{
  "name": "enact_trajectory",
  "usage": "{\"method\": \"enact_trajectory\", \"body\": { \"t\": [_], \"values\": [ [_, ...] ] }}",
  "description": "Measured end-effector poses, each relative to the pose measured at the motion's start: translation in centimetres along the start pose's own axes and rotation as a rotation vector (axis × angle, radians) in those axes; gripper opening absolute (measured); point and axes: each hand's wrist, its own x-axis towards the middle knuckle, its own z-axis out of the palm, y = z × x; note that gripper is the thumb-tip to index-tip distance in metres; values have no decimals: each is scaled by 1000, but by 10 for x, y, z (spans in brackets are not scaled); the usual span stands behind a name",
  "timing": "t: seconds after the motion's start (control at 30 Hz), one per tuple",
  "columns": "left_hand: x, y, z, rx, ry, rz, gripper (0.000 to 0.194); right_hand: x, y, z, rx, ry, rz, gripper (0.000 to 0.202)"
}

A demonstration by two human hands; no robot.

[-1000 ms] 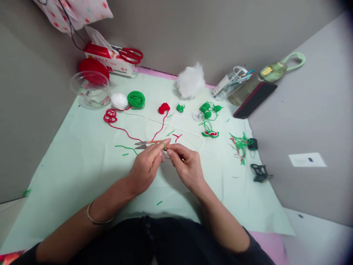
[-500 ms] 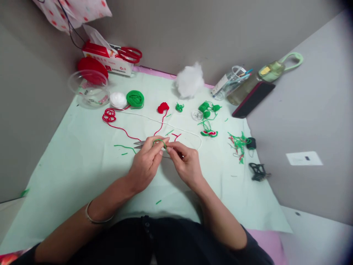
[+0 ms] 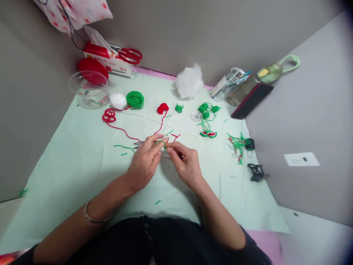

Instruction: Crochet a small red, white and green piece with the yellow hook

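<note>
My left hand [image 3: 144, 162] is closed on a small piece of green yarn [image 3: 160, 141], which loops over its index finger. The fingertips of my right hand [image 3: 186, 163] pinch the same green piece from the right, so both hands nearly touch. What lies between the fingertips is too small to make out. Scissor blades [image 3: 138, 145] show on the cloth, partly hidden by my left hand. Beyond the hands are a red crocheted piece [image 3: 163, 108] with a red strand, a small green piece [image 3: 179, 108] and a red, white and green piece [image 3: 208, 134].
Green [image 3: 135, 99] and white [image 3: 118, 100] yarn balls stand back left, near a clear plastic bowl [image 3: 88, 90] and a tissue box [image 3: 110, 60]. White stuffing [image 3: 189, 81], a pen cup [image 3: 228, 84], a bottle and a phone [image 3: 252, 100] line the back. Yarn scraps [image 3: 237, 144] and a black clip [image 3: 257, 172] lie right.
The green loop over my left fingers sits slightly lower and flatter. Both hands keep nearly the same place and hold. The whole view has shifted very slightly.
</note>
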Motion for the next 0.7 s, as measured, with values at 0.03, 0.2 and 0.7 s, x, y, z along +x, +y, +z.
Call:
{"method": "enact_trajectory", "body": {
  "t": [0.03, 0.2, 0.7],
  "values": [
    [0, 0, 0, 1, -4, -2, 45, 1, 0, -1, 15, -22, 11, 22],
    [1, -1, -1, -2, -22, 21, 44, 3, -1, -4, 133, -61, 82, 22],
    [6, 3, -11, -153, -5, -75, 33, 3, 1, -1, 235, -9, 76, 20]
  ]
}}
